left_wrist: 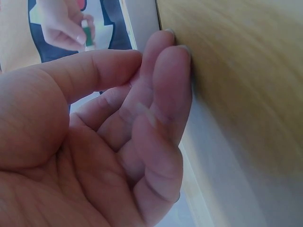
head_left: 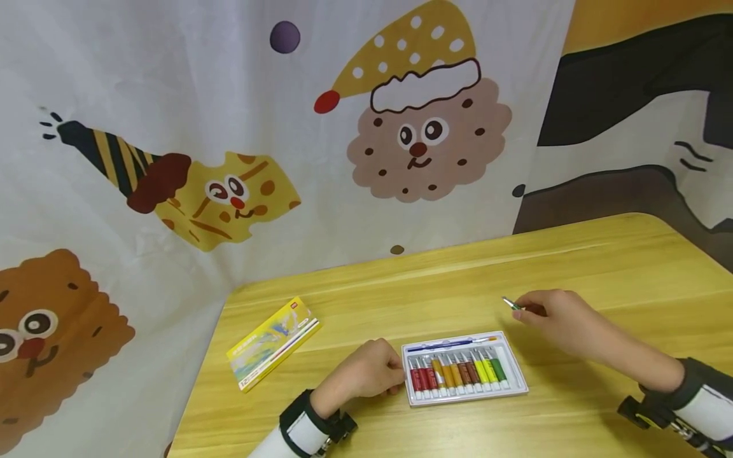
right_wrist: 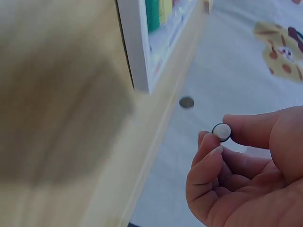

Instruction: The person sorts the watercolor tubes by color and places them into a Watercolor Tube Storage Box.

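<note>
My right hand (head_left: pixel 558 318) is raised above the table, right of the paint tray. Between thumb and fingertips it pinches a small green paint tube (head_left: pixel 511 304), whose silver end points up and left. The right wrist view shows the tube's round white cap (right_wrist: pixel 222 131) end-on. My left hand (head_left: pixel 369 370) grips the left edge of the white paint tray (head_left: pixel 518 375), thumb and forefinger at its rim. In that tray lies a row of several paint tubes (head_left: pixel 457 372), from red through orange, brown and yellow to green. A blue paintbrush (head_left: pixel 452 345) lies above them.
A yellow flat box (head_left: pixel 273 343) lies on the wooden table (head_left: pixel 355 299) to the left of the tray. Behind the table hangs a white cloth (head_left: pixel 321 229) with cartoon prints. Each wrist wears a strapped-on camera.
</note>
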The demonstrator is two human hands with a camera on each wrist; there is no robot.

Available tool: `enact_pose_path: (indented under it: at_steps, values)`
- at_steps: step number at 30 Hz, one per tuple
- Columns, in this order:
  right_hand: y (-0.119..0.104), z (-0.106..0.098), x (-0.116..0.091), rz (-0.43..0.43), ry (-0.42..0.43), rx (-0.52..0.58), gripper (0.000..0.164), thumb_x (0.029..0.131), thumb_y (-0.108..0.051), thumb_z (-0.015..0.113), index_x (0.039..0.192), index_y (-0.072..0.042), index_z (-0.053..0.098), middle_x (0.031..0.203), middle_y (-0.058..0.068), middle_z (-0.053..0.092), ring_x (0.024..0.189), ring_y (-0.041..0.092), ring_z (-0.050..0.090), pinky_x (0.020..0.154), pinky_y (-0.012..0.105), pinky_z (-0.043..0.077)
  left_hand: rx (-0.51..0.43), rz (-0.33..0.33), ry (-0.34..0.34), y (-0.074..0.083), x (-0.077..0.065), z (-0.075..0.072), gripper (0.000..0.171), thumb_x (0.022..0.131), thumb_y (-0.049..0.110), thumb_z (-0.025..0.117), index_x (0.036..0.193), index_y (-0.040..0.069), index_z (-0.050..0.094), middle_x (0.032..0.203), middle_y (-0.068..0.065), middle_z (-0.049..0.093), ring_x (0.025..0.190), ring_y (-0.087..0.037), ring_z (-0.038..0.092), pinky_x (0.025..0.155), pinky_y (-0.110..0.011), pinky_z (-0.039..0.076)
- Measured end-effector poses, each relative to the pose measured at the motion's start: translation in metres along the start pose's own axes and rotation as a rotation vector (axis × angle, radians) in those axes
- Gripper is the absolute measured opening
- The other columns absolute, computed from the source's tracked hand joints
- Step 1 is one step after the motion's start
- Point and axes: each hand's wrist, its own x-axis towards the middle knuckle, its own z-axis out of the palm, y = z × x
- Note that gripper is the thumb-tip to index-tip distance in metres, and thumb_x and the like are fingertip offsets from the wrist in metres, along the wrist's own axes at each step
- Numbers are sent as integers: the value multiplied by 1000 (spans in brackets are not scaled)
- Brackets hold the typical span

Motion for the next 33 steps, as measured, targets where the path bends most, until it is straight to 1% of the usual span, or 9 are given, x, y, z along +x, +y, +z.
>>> enact_pose_path:
  at_steps: [3,6,9,12,18,22,24,28,33]
  values:
    - [-2,10,-9,14,-32,8,26,100,-12,69,116,9,72,83,0,65,66,14,47,54,26,40,1,-5,-1,0,0,0,36,97,13,71,61,14,71,54,3,63,44,-6,46,44,-21,34]
    - [-4,21,-15,26,-55,3,27,99,-13,71,115,8,73,81,-2,65,64,13,46,53,25,37,0,-7,-1,-1,0,0,36,97,13,71,62,14,71,54,3,63,44,-7,46,44,-22,34]
    - [-7,29,-19,23,-66,0,24,97,-15,73,111,6,76,89,1,71,68,13,49,55,25,39,12,11,8,-1,-1,0,36,96,11,72,60,14,71,53,3,63,43,-6,46,44,-21,33]
    - [-10,37,-21,9,-73,-7,20,95,-14,75,106,3,78,92,3,74,68,12,50,56,25,42,21,27,19,-1,-1,0,35,94,9,72,59,13,71,52,2,63,43,-5,45,43,-21,32]
    - [-13,48,-23,14,-96,-5,15,93,-11,76,101,1,79,89,4,74,61,10,50,58,26,46,18,25,22,0,-2,0,35,94,9,72,59,12,71,52,2,63,43,-5,45,43,-21,32]
    - [-15,54,-22,41,-83,-10,16,92,-10,76,100,3,77,81,3,71,52,9,46,50,25,42,19,24,20,0,-2,0,35,94,9,72,59,12,71,53,1,64,43,-5,45,43,-21,32]
    - [-16,57,-23,54,-73,-8,14,91,-10,76,98,3,75,72,0,66,48,9,45,45,23,39,20,26,21,0,-2,0,35,94,9,72,59,12,71,53,1,64,43,-5,45,43,-21,32]
    - [-18,59,-24,67,-60,-7,9,90,-9,76,90,-3,70,59,-3,54,45,8,44,42,21,36,18,31,21,1,-2,0,34,94,9,71,59,11,72,54,0,65,43,-5,45,43,-20,32]
    - [-17,60,-23,69,-53,-20,16,90,-9,78,81,-9,64,59,-3,51,47,9,45,43,22,35,6,26,14,1,-2,0,34,94,9,72,60,12,72,54,0,64,43,-6,45,43,-21,31]
